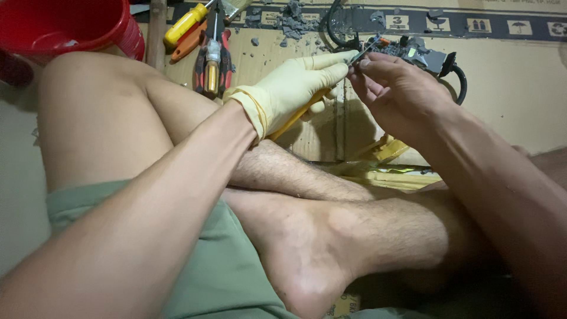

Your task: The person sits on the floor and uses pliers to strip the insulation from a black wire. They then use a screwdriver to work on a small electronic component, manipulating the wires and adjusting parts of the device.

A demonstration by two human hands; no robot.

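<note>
small metal piece (361, 52) pinched between both hands, up over cardboard sheet (520, 88), just in front of grey electrical part (422, 54) with black cable (459, 82). left hand (295, 88), gloved, fingertips clamped on piece, yellow-handled tool (295, 118) tucked under palm. right hand (396, 94), bare, fingers closed on same piece. best handled with firm pinch, small steady moves, wrists braced on crossed legs. red bucket (65, 26) far left, contents hidden. pliers (211, 59), yellow screwdriver (184, 25), grey crumbs (292, 23) lying beyond knee.
</note>
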